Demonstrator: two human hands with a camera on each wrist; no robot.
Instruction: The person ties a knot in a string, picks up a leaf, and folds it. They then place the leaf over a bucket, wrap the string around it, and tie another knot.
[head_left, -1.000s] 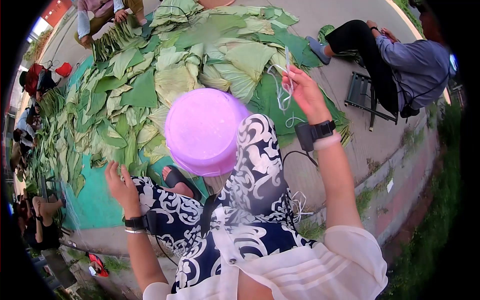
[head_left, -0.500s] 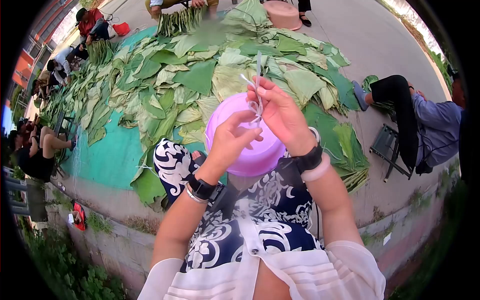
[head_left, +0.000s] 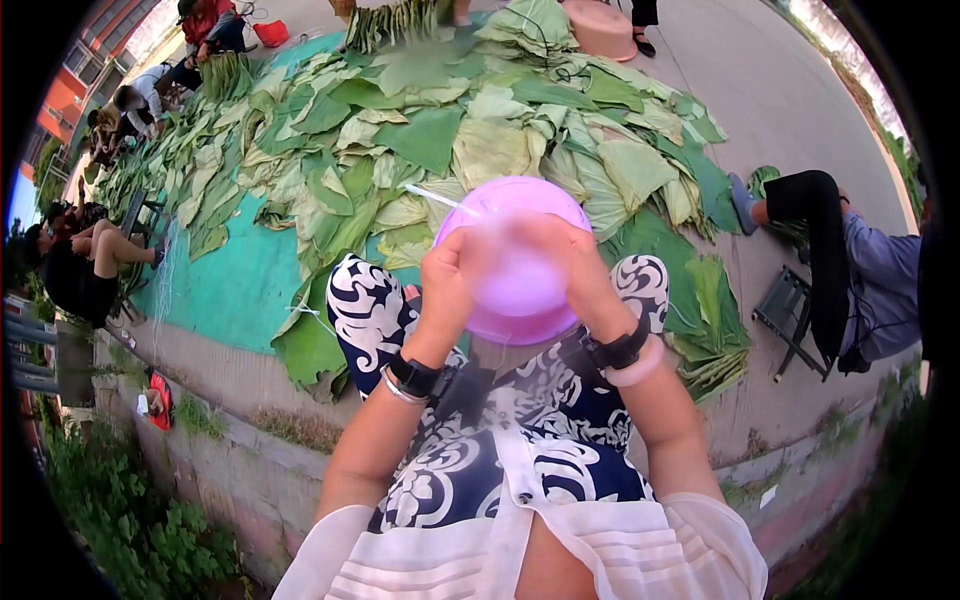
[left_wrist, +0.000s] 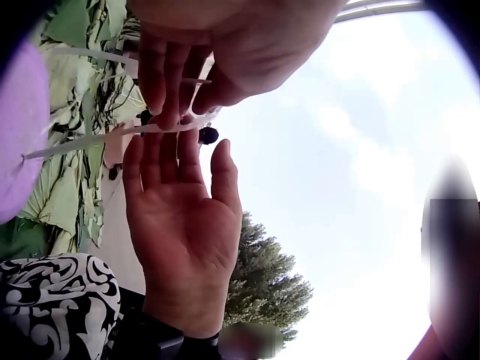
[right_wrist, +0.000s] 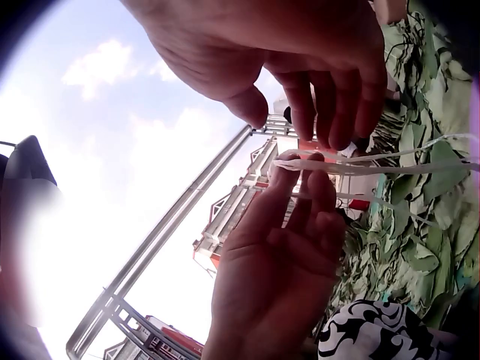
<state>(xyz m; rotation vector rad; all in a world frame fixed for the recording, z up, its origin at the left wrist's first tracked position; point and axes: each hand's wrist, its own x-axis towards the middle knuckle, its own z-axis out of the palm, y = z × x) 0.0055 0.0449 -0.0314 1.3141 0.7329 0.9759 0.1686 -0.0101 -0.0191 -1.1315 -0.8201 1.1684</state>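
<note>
White string [head_left: 432,195] stretches between and beyond the two hands, over a purple plastic tub [head_left: 555,205] at the knees. In the right wrist view, my left hand [right_wrist: 274,259] pinches a folded part of the string [right_wrist: 390,167] between thumb and fingertips. My right hand [head_left: 585,275] faces it closely; the left wrist view shows its palm bare, its fingers extended beside the string [left_wrist: 82,142] and its thumb held apart. Both hands' fingertips are blurred in the head view.
Large green leaves [head_left: 420,140] cover a green sheet [head_left: 220,285] on the pavement. A leaf bundle [head_left: 310,350] with white string lies left, stacked leaves [head_left: 710,330] right. A person in a grey shirt [head_left: 880,255] sits at right by a folding stool [head_left: 785,310]. A pink tub [head_left: 600,28] stands behind.
The left hand has risen from beside the left knee to the string, which the right hand held up alone. Both hands now meet over the tub. The head view has shifted.
</note>
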